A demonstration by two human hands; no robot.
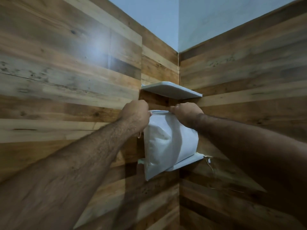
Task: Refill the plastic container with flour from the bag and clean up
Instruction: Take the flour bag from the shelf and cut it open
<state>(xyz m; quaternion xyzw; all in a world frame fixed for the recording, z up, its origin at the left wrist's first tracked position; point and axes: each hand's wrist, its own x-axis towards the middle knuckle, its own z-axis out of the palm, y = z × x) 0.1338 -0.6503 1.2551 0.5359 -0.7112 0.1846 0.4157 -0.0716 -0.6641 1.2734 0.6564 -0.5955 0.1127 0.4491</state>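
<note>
A white woven flour bag [167,143] stands on a small white corner shelf [191,161] where two wood-panelled walls meet. Its lower left corner hangs over the shelf's front edge. My left hand [134,115] grips the bag's top left corner. My right hand [186,113] grips the top right corner. Both arms reach forward and up to it. The plastic container is not in view.
A second white corner shelf [171,90] sits just above my hands, close over the bag's top. Wood-panelled walls [66,80] close in on the left and right. A loose string [210,163] hangs at the lower shelf's right end.
</note>
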